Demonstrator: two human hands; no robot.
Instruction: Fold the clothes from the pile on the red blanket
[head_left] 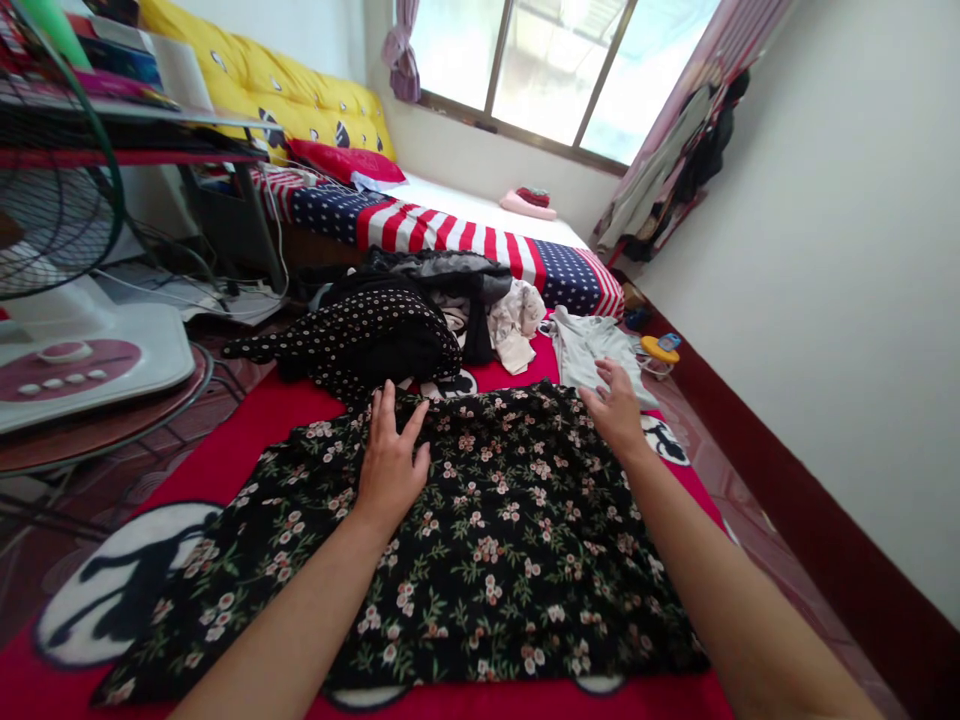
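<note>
Left hand [391, 468], right hand [619, 415] both spread open at floral fabric [495, 550].

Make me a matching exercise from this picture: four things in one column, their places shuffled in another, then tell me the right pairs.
Things:
1. floral garment
2. fan
3. folded pink cloth
4. light grey garment

Places:
A. on the bed
B. just beyond the right hand
C. spread out below the left hand
D. on a round stand

Pairs: 1-C, 2-D, 3-A, 4-B
</note>
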